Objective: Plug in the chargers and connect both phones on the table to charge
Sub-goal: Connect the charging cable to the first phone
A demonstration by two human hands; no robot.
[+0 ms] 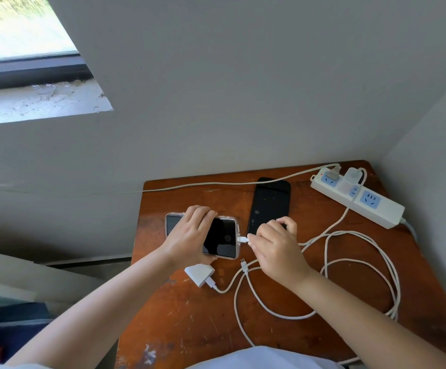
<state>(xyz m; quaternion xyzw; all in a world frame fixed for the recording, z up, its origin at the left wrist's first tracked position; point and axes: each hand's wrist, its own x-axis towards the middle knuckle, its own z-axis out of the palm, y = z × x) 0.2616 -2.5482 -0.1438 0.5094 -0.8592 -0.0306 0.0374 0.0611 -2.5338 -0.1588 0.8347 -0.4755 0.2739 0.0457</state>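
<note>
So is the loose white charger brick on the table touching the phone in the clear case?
Cannot tell. In the head view the charger brick lies just below the cased phone, but the left hand covers where they would meet.

The left hand (190,237) hides the cased phone's (223,237) middle.

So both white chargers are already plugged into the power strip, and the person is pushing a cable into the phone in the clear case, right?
Not quite. Only one charger sits in the power strip; the other charger lies loose on the table, the head view shows. The right hand is indeed at the cased phone, steadied by the left hand.
</note>
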